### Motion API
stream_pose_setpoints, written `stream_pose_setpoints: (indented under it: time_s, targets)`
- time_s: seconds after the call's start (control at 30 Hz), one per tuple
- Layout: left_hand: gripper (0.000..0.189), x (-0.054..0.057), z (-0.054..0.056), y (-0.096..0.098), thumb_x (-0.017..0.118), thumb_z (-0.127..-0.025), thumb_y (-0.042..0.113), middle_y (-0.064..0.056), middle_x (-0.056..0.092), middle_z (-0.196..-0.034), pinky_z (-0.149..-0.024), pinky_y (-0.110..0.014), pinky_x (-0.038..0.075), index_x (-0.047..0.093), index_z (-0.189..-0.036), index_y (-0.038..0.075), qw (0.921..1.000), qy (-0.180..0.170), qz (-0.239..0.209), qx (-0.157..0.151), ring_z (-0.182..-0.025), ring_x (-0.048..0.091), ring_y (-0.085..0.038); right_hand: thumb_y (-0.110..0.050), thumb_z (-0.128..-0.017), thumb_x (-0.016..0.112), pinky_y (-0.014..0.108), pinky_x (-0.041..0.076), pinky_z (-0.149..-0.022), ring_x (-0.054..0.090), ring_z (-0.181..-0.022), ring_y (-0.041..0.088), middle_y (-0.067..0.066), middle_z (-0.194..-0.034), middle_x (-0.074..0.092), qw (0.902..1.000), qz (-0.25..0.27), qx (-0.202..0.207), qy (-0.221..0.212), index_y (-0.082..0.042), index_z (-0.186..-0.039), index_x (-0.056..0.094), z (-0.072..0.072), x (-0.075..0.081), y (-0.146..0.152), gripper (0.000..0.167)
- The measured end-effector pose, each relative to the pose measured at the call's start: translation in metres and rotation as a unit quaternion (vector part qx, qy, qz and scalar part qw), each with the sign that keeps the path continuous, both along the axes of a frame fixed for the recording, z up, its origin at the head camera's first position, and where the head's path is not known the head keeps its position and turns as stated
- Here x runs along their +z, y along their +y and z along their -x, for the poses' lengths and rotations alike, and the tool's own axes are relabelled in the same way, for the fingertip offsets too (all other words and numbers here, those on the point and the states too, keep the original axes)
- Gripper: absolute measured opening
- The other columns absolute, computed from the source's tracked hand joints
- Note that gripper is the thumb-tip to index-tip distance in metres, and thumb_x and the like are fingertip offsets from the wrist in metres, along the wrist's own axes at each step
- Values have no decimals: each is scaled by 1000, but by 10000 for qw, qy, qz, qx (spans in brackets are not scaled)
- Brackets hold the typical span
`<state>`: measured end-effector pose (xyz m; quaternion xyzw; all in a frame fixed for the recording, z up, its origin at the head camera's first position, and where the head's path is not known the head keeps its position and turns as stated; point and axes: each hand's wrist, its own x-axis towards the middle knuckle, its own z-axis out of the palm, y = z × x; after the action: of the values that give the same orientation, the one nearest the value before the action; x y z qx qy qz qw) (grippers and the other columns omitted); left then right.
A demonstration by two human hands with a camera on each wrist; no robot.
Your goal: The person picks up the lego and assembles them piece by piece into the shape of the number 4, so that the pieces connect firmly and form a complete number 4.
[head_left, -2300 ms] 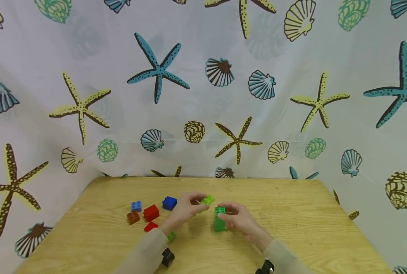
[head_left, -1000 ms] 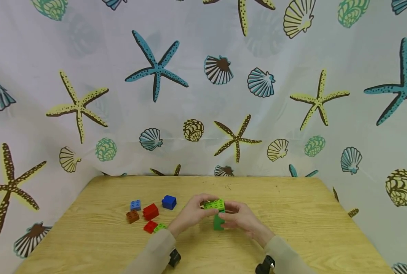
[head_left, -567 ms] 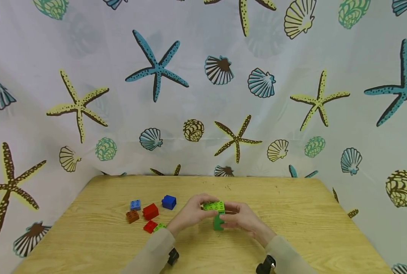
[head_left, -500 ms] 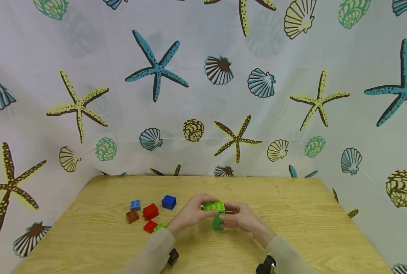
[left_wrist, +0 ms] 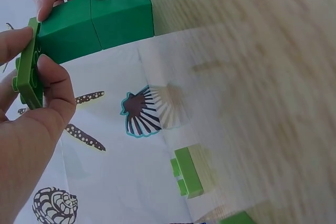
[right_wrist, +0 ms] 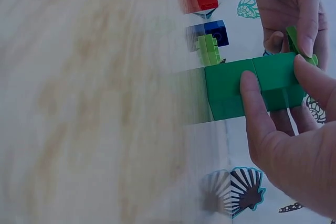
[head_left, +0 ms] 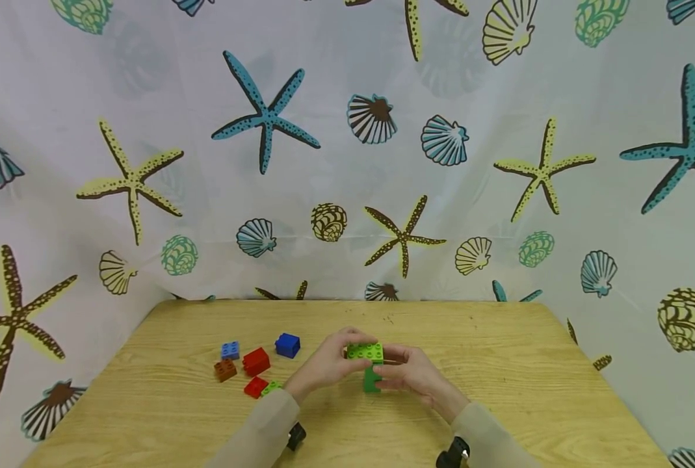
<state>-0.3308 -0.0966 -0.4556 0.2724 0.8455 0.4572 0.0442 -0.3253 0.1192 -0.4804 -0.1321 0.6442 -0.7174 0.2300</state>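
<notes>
A stack of two dark green bricks (head_left: 372, 380) stands upright on the table. My right hand (head_left: 415, 376) holds the stack from the right side, fingers on its faces in the right wrist view. Across the top lies a flat lime-green brick (head_left: 365, 352), jutting out to the left. My left hand (head_left: 337, 359) pinches that overhanging part between thumb and fingers. The left wrist view has the lime brick against the stack's upper end; whether its studs are fully pressed on I cannot tell.
Left on the wooden table (head_left: 499, 364) lie a light blue brick (head_left: 230, 351), a brown brick (head_left: 225, 370), a red brick (head_left: 256, 361), a flat red piece (head_left: 256, 387), a dark blue brick (head_left: 288, 345) and a partly hidden lime brick (head_left: 272, 388). A patterned cloth (head_left: 335, 169) hangs behind.
Since the oldest frame, my left hand has moved right, bringing the flat lime-green brick from beside the stack onto its top. Over the last second both hands have stayed almost still.
</notes>
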Motion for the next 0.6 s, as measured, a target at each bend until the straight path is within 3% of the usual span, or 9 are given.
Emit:
stream_pose_setpoints:
  time_s: [0.37,0.6]
  targets:
    - [37,-2,-2,1,71,-91,22,0,59,-118,-79,-29,47,66,-128,15,9998,172,9,-89,-101,53,-16,-6,-93,66,45,52,-96,66,-106,22,17,-133,58,10000,44,-38,-14,5,-141,47,-1,-2,-1,53]
    - [37,-5,2,2,72,-90,19,1,57,-106,-73,-28,44,67,-126,13,9995,309,34,-10,-89,48,-17,-6,-93,66,45,52,-95,66,-107,22,17,-133,57,10000,92,10,9,5,-141,47,0,-2,0,53]
